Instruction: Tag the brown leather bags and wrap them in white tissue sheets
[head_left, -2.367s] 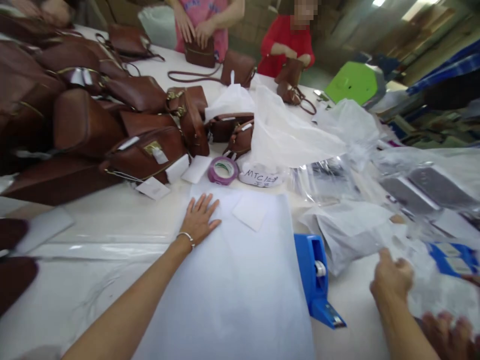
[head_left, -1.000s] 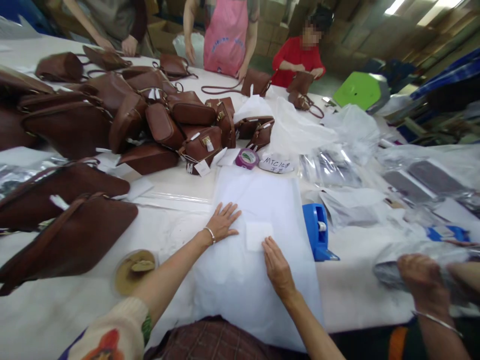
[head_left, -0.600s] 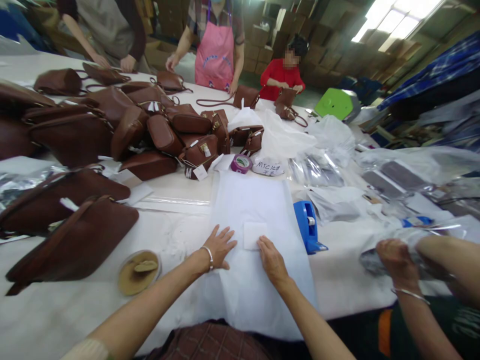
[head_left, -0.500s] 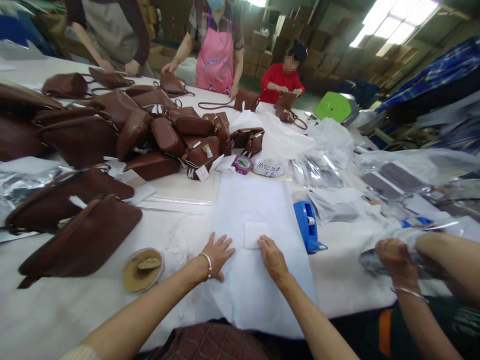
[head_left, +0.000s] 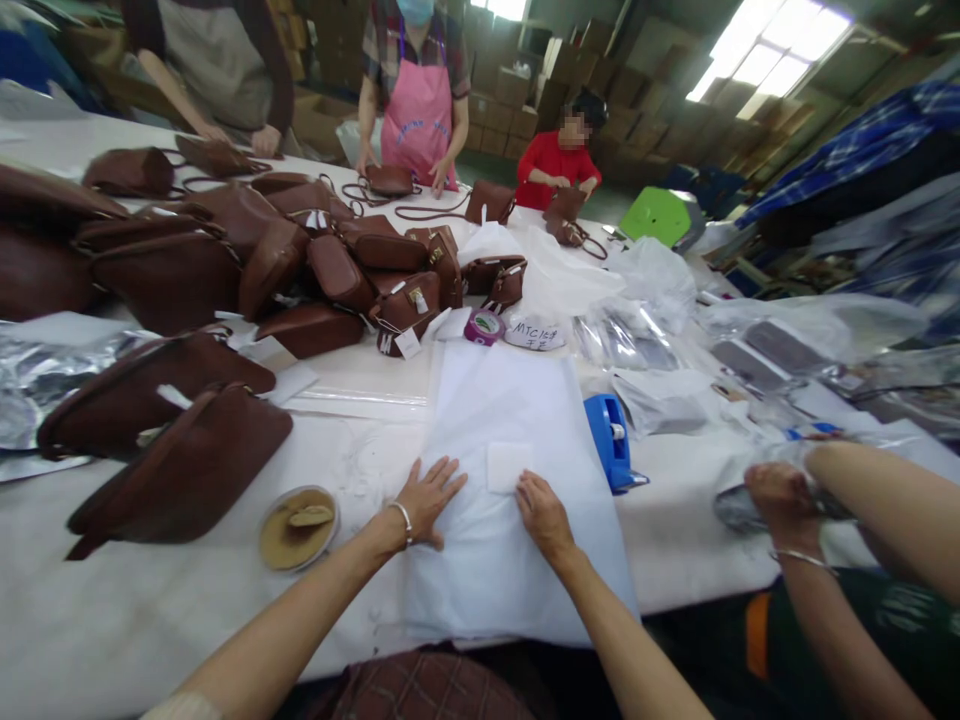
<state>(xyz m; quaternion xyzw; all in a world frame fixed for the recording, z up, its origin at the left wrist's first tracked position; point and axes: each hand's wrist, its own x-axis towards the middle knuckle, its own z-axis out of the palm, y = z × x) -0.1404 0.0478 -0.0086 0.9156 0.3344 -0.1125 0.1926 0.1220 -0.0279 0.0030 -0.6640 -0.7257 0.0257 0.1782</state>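
Note:
A stack of thin white tissue-like sheets [head_left: 510, 390] lies in front of me on the table. My left hand [head_left: 430, 497] rests flat on its left side, fingers spread, with nothing held. A small white square card [head_left: 509, 468] lies on the sheets between my hands. My right hand [head_left: 543, 512] has its fingers drawn together at the card's right edge; the thumb's contact is partly hidden. To the left of my left arm stands a round tub of tan paste [head_left: 298, 530] with a flat piece in it. A blue tape dispenser [head_left: 610, 440] is just right of the sheets.
Brown leather bags [head_left: 172, 275] are heaped on the left. A purple tape roll [head_left: 484, 326] and a marked white bundle [head_left: 534, 333] lie beyond the sheets. On the right, a co-worker's hands [head_left: 784, 495] hold a plastic-wrapped item. Several people stand across the table.
My hands keep nearly the same places on the sheets and card. Across the table, the person in the pink apron has brought both hands to a brown bag. The view has shifted slightly.

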